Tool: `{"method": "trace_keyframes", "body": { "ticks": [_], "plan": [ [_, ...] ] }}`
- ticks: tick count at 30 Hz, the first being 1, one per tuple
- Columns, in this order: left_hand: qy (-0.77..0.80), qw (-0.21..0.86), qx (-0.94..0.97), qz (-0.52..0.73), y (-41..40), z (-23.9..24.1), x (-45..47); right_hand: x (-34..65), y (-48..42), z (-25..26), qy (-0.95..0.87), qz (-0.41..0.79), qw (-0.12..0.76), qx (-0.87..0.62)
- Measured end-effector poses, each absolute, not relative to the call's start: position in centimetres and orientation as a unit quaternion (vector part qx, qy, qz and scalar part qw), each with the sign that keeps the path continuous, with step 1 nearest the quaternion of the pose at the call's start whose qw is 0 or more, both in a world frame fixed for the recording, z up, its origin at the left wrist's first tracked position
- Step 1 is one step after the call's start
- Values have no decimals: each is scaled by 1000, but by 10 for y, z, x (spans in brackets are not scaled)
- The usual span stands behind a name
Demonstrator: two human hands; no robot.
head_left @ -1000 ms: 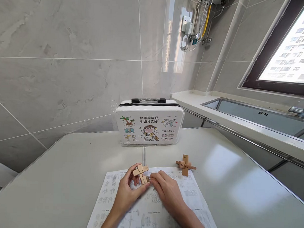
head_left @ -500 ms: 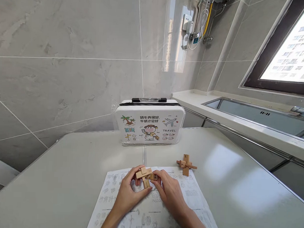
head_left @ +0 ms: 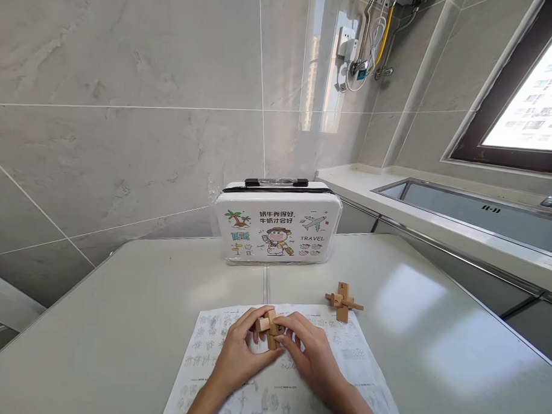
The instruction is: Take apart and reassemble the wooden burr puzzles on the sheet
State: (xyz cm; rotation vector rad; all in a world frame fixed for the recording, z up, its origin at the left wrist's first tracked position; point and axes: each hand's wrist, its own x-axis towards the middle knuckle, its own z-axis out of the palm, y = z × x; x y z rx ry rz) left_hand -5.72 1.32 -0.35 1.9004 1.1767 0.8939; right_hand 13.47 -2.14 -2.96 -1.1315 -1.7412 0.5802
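left hand [head_left: 240, 350], right hand [head_left: 314, 351] both pinching blocky wooden cluster [head_left: 272, 331] above printed paper [head_left: 263, 391]; cross-shaped wooden assembly [head_left: 342, 303] near corner.

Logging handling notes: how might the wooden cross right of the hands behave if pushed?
The wooden cross would probably slide rather than roll, given its jutting bars. It looks fairly light, being slim wood. Those bars might shift, appearing to be separate pieces.

Hands [head_left: 242, 352] gripping wooden blocks [head_left: 271, 318], printed sheet [head_left: 269, 391] beneath, white case [head_left: 277, 228] behind
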Motion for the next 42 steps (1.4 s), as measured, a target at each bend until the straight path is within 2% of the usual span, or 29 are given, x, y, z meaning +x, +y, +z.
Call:
{"method": "trace_keyframes", "body": {
  "ticks": [4, 10, 14, 21, 28, 34, 42],
  "plan": [
    [454, 430, 690, 364, 13, -4, -57, 134, -18, -36, -625, 292, 515, -508],
    [397, 546, 636, 373, 15, -5, -59, 135, -14, -33, -633, 373, 470, -489],
    [393, 558, 637, 359, 15, -4, -61, 134, -15, -29, -601, 475, 449, -459],
    [380, 553, 655, 349, 16, 1, -65, 133, -14, -26, -549, 575, 450, -406],
    [368, 578, 611, 397, 23, -8, -67, 137, -14, -18, -377, 746, 454, -308],
    [431, 553, 532, 475, 22, 1, -69, 141, -7, -25, -213, 733, 566, -312],
    [422, 632, 403, 510, 29, -4, -74, 140, 2, -50, -125, 680, 648, -320]
  ]
}}
